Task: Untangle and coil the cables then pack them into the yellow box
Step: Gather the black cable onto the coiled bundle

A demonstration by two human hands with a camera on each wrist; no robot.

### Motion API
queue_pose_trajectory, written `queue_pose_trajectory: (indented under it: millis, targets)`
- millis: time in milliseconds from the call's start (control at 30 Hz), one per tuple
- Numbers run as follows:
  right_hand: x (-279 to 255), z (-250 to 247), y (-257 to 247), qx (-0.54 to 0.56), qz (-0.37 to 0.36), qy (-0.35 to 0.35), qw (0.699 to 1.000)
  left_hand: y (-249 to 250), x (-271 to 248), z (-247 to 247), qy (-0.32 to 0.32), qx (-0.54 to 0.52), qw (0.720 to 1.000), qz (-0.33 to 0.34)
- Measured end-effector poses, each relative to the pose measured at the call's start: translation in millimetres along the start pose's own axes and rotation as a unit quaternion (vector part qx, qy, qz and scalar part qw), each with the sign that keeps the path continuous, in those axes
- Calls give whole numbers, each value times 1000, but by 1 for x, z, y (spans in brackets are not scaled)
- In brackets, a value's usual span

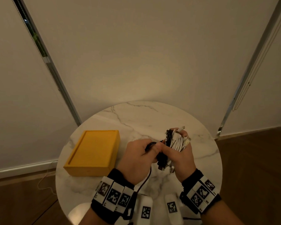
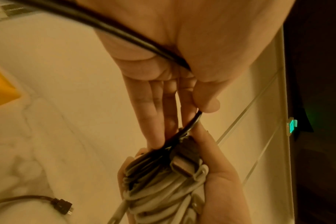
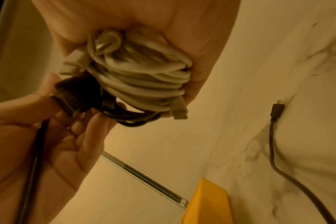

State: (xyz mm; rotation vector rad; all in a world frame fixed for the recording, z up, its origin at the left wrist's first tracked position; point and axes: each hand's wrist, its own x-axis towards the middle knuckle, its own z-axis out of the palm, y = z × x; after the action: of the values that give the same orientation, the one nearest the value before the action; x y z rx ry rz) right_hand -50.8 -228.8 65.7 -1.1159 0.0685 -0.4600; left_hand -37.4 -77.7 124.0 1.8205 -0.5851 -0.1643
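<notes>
My right hand [image 1: 184, 151] grips a coiled bundle of white and black cables [image 1: 177, 141] above the round marble table [image 1: 152, 114]; several plugs stick out of it. My left hand [image 1: 139, 153] pinches a loose black cable [image 1: 145, 180] right beside the bundle. In the left wrist view thumb and fingers [image 2: 207, 104] nip this black cable [image 2: 190, 125] where it meets the bundle [image 2: 163, 189]. Its free plug end [image 3: 276, 108] lies on the table. The yellow box [image 1: 92, 153] sits open-topped at the left, nothing visible in it.
Two white tagged blocks [image 1: 145, 210] stand at the table's near edge between my wrists. A thin pale wire [image 1: 44, 181] runs over the wooden floor at the left. Blinds and a wall close off the back.
</notes>
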Motion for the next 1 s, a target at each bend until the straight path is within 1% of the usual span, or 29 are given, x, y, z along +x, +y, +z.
queue_pose_trajectory:
  millis: [100, 267, 433, 533, 600, 667, 767, 867, 1000]
  targets:
    - [0, -2, 5, 23, 15, -34, 999, 0, 2, -3, -1, -22, 999, -27]
    - [-4, 3, 4, 60, 61, -82, 993, 6, 4, -10, 2, -41, 998, -44]
    - [-6, 11, 3, 102, 76, -164, 978, 5, 11, -17, 4, -13, 999, -38]
    - [-5, 14, -3, 97, 94, -215, 967, 7, 12, -21, -13, -21, 999, -31]
    - [-6, 15, -6, 89, 96, -227, 965, 8, 12, -21, -21, -22, 999, -34]
    - [-7, 17, -8, 84, 98, -216, 968, 8, 13, -21, -21, -2, 999, -34]
    - [-8, 21, -8, 65, 111, -167, 978, 3, 14, -19, -5, 20, 999, -31]
    - [-11, 22, -3, 55, 113, -126, 984, 2, 13, -13, 4, 4, 1000, -22]
    - [-12, 20, -2, 64, 106, -96, 988, 4, 9, -8, 34, -40, 999, 12]
